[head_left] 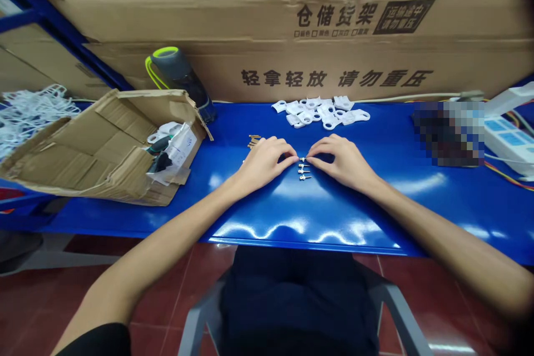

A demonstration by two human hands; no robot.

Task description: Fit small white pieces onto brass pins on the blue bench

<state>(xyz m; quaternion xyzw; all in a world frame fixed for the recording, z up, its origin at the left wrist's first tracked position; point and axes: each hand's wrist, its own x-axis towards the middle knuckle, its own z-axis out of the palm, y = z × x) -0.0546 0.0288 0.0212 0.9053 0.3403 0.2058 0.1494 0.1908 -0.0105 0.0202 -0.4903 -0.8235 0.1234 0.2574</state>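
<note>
My left hand [267,160] and my right hand [342,162] meet over the blue table, thumb and forefinger of each closed in a pinch. Between the two sets of fingertips is a small metal part [303,159], its ends at my fingers. Just below it, several similar small silvery parts with thin pins [305,177] lie in a short column. Behind my left hand, several small brass-coloured pieces [253,140] are partly hidden by it. Beyond both hands lies a pile of white flat pieces with round holes [321,110].
On the left, an open cardboard box [120,175] holds bagged items and a green-black tool. A dark bottle [177,72] with a yellow-green strap stands behind it. White cords [33,114] are heaped far left. A white power strip [511,139] and wires lie right. The blue table [267,228] has a front edge.
</note>
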